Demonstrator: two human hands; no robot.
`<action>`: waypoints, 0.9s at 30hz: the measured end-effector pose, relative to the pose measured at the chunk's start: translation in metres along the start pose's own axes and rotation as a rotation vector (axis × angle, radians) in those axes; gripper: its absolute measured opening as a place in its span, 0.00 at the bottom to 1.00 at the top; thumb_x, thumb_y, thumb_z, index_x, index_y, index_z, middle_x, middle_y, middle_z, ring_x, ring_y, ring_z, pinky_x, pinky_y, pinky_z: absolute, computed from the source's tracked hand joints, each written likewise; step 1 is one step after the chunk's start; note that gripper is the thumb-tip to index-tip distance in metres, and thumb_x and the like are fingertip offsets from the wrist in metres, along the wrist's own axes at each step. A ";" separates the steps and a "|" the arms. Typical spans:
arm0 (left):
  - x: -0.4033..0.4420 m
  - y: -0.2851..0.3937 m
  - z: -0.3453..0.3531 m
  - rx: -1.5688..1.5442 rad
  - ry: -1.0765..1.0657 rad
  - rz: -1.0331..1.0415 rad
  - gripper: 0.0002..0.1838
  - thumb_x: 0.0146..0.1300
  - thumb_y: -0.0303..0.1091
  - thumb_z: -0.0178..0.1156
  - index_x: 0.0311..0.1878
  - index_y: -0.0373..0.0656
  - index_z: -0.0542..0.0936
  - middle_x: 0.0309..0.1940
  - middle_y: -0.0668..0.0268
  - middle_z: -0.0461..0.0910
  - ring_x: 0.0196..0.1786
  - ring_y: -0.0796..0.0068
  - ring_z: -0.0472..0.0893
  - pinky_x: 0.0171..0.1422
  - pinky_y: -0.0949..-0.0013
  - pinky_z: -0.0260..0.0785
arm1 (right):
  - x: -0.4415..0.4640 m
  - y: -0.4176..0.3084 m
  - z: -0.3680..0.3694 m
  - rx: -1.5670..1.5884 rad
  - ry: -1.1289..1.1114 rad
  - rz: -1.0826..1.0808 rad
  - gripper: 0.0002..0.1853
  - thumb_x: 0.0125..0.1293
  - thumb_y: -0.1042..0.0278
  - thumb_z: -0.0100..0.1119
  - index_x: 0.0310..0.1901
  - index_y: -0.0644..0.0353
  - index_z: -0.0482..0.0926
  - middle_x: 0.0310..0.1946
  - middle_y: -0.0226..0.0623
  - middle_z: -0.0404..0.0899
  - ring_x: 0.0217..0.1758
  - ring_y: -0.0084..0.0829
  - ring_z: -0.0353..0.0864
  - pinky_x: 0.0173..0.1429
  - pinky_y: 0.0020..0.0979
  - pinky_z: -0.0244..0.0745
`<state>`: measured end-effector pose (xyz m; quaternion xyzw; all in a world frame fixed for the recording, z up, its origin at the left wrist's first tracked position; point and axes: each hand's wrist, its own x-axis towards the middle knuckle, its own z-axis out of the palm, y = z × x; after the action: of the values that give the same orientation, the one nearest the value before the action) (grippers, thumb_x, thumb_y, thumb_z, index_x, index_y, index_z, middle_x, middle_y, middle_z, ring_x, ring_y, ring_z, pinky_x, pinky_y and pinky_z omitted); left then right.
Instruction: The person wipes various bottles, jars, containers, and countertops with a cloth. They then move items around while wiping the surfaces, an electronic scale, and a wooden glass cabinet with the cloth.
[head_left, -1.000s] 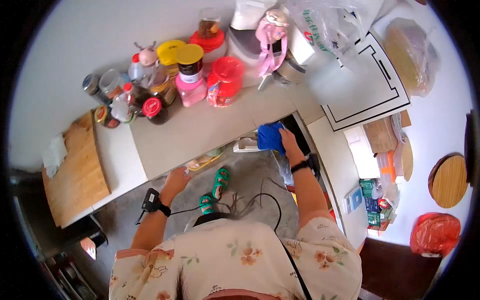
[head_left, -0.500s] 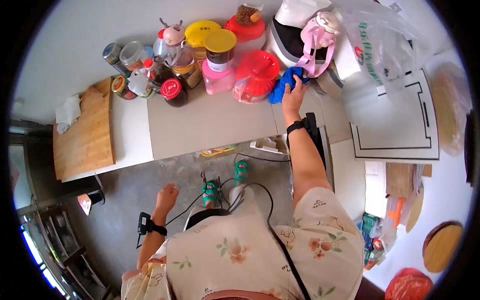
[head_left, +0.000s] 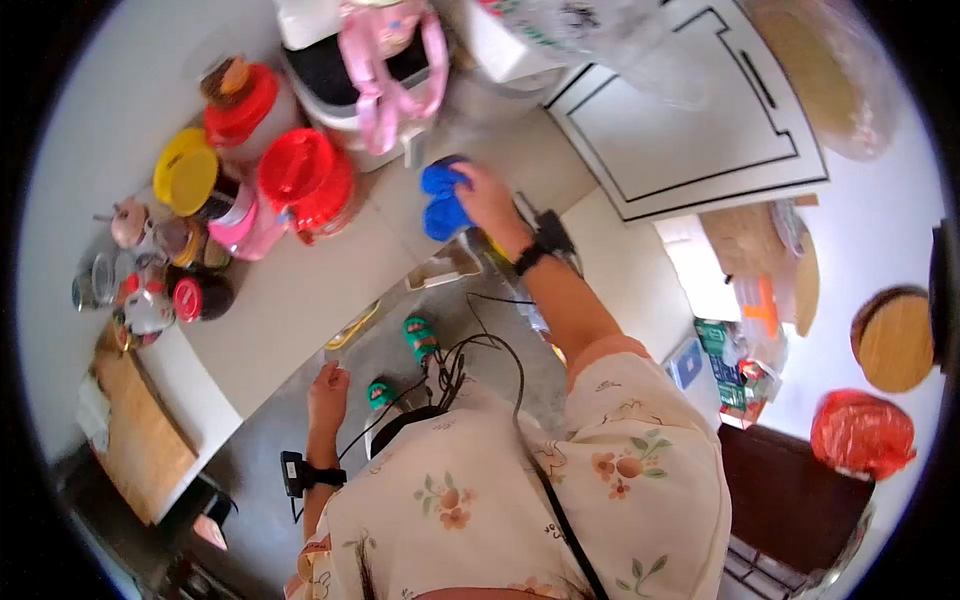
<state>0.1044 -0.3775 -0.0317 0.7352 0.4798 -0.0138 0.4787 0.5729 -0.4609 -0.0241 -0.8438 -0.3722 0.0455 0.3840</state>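
Observation:
My right hand is closed on a crumpled blue cloth, which lies against the counter near its front edge. Part of the cloth hangs forward of my fingers. To the left of it stands a jar with a red lid. Behind it is a white and black appliance with a pink strap draped over it. My left hand hangs in the air in front of the counter, fingers loosely bent and nothing in them.
Several jars, among them a dark jar with a red lid and a yellow-lidded tub, crowd the counter's back left. A wooden board lies at the left end. A white panel with black lines stands right. Cables run across my front.
My right hand has drawn the blue cloth away from the appliance and jar toward the counter's front edge. My view has turned and shifted to the right. My left hand still hangs free.

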 end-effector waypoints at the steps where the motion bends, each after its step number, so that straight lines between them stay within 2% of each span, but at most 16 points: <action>1: 0.006 0.022 0.002 0.034 -0.023 0.014 0.21 0.69 0.39 0.63 0.60 0.37 0.81 0.43 0.53 0.88 0.47 0.59 0.87 0.55 0.61 0.78 | 0.005 0.022 -0.044 -0.083 0.125 -0.051 0.17 0.61 0.71 0.62 0.52 0.49 0.84 0.48 0.49 0.82 0.53 0.53 0.81 0.58 0.48 0.78; 3: 0.014 0.054 0.006 0.102 -0.050 0.032 0.21 0.71 0.40 0.63 0.62 0.40 0.80 0.45 0.53 0.87 0.48 0.63 0.86 0.56 0.63 0.77 | 0.021 0.039 -0.153 -0.281 0.312 -0.054 0.18 0.60 0.71 0.63 0.53 0.49 0.84 0.48 0.46 0.83 0.54 0.51 0.80 0.61 0.48 0.76; 4: 0.020 0.063 0.011 0.097 -0.062 0.083 0.21 0.71 0.40 0.63 0.62 0.40 0.80 0.45 0.53 0.87 0.48 0.62 0.87 0.56 0.63 0.78 | 0.028 0.037 -0.210 -0.422 0.406 -0.142 0.18 0.61 0.72 0.64 0.54 0.51 0.84 0.47 0.43 0.84 0.55 0.49 0.79 0.63 0.45 0.74; 5: 0.027 0.069 0.018 0.090 -0.075 0.134 0.21 0.71 0.39 0.63 0.62 0.39 0.80 0.45 0.53 0.87 0.48 0.62 0.87 0.56 0.62 0.78 | 0.033 0.033 -0.260 -0.624 0.539 -0.237 0.20 0.62 0.71 0.65 0.57 0.49 0.83 0.50 0.47 0.81 0.56 0.52 0.76 0.64 0.47 0.72; 7: 0.041 0.091 0.035 0.042 -0.114 0.238 0.20 0.70 0.38 0.63 0.61 0.39 0.80 0.45 0.53 0.87 0.48 0.61 0.87 0.55 0.61 0.78 | 0.044 0.009 -0.345 -0.795 0.728 -0.307 0.22 0.63 0.70 0.65 0.60 0.47 0.82 0.53 0.51 0.79 0.58 0.54 0.74 0.64 0.49 0.71; 9: 0.051 0.115 0.053 -0.030 -0.172 0.328 0.20 0.70 0.38 0.63 0.61 0.39 0.81 0.45 0.54 0.87 0.47 0.61 0.87 0.55 0.60 0.79 | 0.047 -0.021 -0.399 -0.935 0.725 -0.376 0.26 0.60 0.74 0.66 0.62 0.47 0.81 0.60 0.51 0.74 0.60 0.55 0.73 0.65 0.50 0.72; 10: 0.057 0.127 0.061 -0.026 -0.208 0.377 0.20 0.70 0.37 0.63 0.61 0.39 0.81 0.45 0.53 0.87 0.46 0.61 0.87 0.54 0.61 0.79 | 0.052 -0.016 -0.416 -0.990 0.700 -0.382 0.24 0.61 0.72 0.65 0.61 0.48 0.81 0.63 0.47 0.74 0.67 0.53 0.71 0.69 0.50 0.69; 13: 0.060 0.156 0.081 -0.004 -0.279 0.482 0.19 0.69 0.36 0.62 0.59 0.37 0.81 0.44 0.52 0.87 0.46 0.60 0.87 0.53 0.61 0.79 | 0.063 -0.001 -0.428 -1.371 0.516 -0.461 0.22 0.63 0.70 0.62 0.60 0.51 0.81 0.68 0.45 0.72 0.74 0.51 0.66 0.74 0.53 0.64; 14: 0.058 0.166 0.084 0.011 -0.272 0.497 0.19 0.69 0.35 0.62 0.59 0.36 0.81 0.43 0.52 0.87 0.45 0.59 0.87 0.52 0.61 0.79 | 0.069 0.033 -0.428 -1.429 0.426 -0.469 0.21 0.66 0.68 0.58 0.60 0.55 0.81 0.72 0.42 0.69 0.79 0.47 0.60 0.79 0.53 0.56; 15: 0.057 0.174 0.089 0.026 -0.265 0.507 0.19 0.68 0.34 0.62 0.58 0.35 0.81 0.42 0.52 0.87 0.45 0.59 0.87 0.52 0.61 0.79 | 0.068 0.052 -0.427 -1.493 0.221 -0.352 0.20 0.68 0.68 0.56 0.61 0.57 0.81 0.75 0.39 0.66 0.82 0.45 0.55 0.82 0.51 0.52; 19: 0.057 0.154 0.109 0.035 -0.278 0.435 0.18 0.68 0.35 0.62 0.57 0.36 0.81 0.44 0.52 0.87 0.45 0.58 0.87 0.51 0.61 0.79 | 0.077 0.120 -0.387 -1.380 0.226 -0.414 0.19 0.73 0.66 0.53 0.61 0.61 0.80 0.80 0.34 0.58 0.85 0.42 0.49 0.83 0.49 0.49; 21: 0.056 0.159 0.119 0.031 -0.292 0.363 0.15 0.68 0.36 0.63 0.53 0.37 0.82 0.48 0.51 0.86 0.46 0.55 0.86 0.50 0.60 0.78 | 0.083 0.149 -0.372 -1.397 0.165 -0.508 0.18 0.73 0.66 0.53 0.58 0.63 0.82 0.77 0.36 0.63 0.83 0.43 0.53 0.83 0.48 0.51; 22: 0.058 0.169 0.125 0.041 -0.274 0.400 0.17 0.68 0.36 0.63 0.55 0.37 0.82 0.46 0.51 0.86 0.46 0.56 0.87 0.50 0.60 0.79 | 0.084 0.138 -0.372 -1.202 0.110 -0.602 0.15 0.70 0.68 0.54 0.51 0.64 0.85 0.73 0.38 0.69 0.80 0.44 0.60 0.81 0.46 0.55; 23: 0.054 0.174 0.131 0.053 -0.264 0.427 0.18 0.67 0.37 0.63 0.56 0.36 0.81 0.44 0.52 0.87 0.45 0.57 0.87 0.51 0.59 0.79 | 0.091 0.125 -0.373 -1.165 0.116 -0.663 0.12 0.65 0.69 0.58 0.44 0.65 0.86 0.66 0.40 0.76 0.74 0.45 0.67 0.77 0.45 0.61; 25: 0.064 0.182 0.152 0.160 -0.207 0.542 0.20 0.67 0.38 0.63 0.57 0.36 0.81 0.42 0.53 0.87 0.45 0.57 0.87 0.51 0.58 0.79 | 0.107 0.106 -0.378 -1.090 0.103 -0.682 0.10 0.61 0.69 0.60 0.40 0.64 0.85 0.62 0.41 0.78 0.70 0.45 0.70 0.73 0.44 0.65; 27: 0.088 0.189 0.185 0.346 -0.133 0.693 0.20 0.67 0.38 0.62 0.57 0.37 0.81 0.42 0.54 0.87 0.45 0.57 0.87 0.51 0.57 0.79 | 0.121 0.065 -0.388 -1.020 0.250 -0.692 0.09 0.60 0.69 0.61 0.39 0.63 0.84 0.60 0.40 0.78 0.67 0.45 0.72 0.69 0.45 0.67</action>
<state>0.3690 -0.4645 -0.0430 0.9210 0.1616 0.0205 0.3538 0.8392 -0.6467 0.2286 -0.7505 -0.5508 -0.3636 -0.0338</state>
